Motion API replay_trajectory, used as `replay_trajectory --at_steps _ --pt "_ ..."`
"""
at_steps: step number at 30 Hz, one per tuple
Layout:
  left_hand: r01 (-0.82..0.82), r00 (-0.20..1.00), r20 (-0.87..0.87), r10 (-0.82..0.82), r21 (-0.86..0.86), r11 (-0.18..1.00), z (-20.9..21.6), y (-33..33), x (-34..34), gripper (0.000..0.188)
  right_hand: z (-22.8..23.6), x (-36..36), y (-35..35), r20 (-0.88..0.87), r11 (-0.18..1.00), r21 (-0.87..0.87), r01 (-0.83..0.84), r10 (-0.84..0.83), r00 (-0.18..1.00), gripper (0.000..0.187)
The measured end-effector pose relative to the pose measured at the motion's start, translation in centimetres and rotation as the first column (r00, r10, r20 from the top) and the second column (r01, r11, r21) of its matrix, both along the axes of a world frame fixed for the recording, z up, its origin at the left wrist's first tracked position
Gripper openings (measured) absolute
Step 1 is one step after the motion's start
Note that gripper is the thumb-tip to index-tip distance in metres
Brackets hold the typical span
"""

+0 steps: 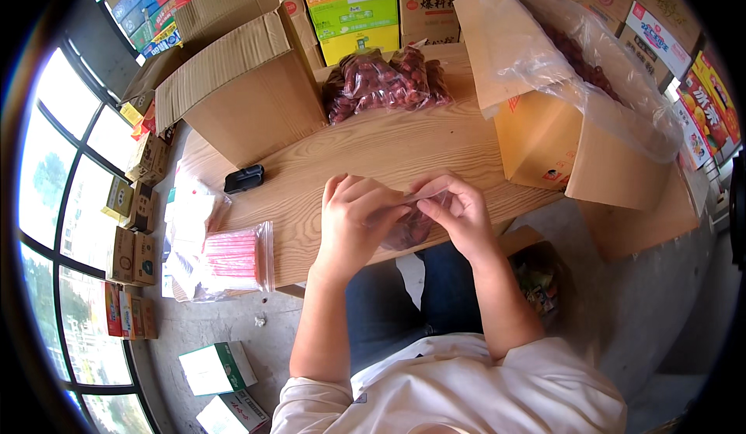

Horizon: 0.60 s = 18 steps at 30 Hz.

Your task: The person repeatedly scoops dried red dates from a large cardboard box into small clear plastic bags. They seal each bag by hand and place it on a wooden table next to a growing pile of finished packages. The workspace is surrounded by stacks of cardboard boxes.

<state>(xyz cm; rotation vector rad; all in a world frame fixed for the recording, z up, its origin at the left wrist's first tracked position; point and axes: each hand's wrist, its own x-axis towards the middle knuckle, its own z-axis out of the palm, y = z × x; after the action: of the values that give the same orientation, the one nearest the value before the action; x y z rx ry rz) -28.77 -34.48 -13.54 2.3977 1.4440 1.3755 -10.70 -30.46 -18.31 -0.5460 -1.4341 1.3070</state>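
Note:
Above the table's near edge, both my hands pinch the top of a small clear plastic bag (412, 232) with dark red dates in it. My left hand (350, 218) closes on the left end of its mouth. At the other end, my right hand (457, 212) grips the rim between thumb and fingers. The fingers partly cover the bag. Toward the far edge lie several filled bags of red dates (385, 83). At the right, a large open carton (536, 135) with a clear plastic liner (633, 111) holds loose red dates (579, 61).
An open cardboard box (249, 92) stands at the table's far left. Nearby are a black object (244, 178) and a stack of pink-striped zip bags (233, 257). Stacked cartons (350, 6) line the back. A box of packets (540, 282) sits below the table, right of my legs.

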Motion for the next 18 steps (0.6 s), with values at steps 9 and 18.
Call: replay_trajectory --at_steps 9,18 --pt "-0.072 0.993 -0.087 0.077 0.058 0.996 -0.5 0.3 0.0 0.015 0.0 0.0 -0.1 -0.005 0.998 -0.040 -0.038 0.038 0.999 0.007" --pt "-0.044 0.962 0.253 0.102 -0.222 0.974 -1.1 -2.1 -3.6 0.024 0.6 -0.1 -0.4 -0.143 0.979 -0.186 -0.088 0.062 0.988 0.005"
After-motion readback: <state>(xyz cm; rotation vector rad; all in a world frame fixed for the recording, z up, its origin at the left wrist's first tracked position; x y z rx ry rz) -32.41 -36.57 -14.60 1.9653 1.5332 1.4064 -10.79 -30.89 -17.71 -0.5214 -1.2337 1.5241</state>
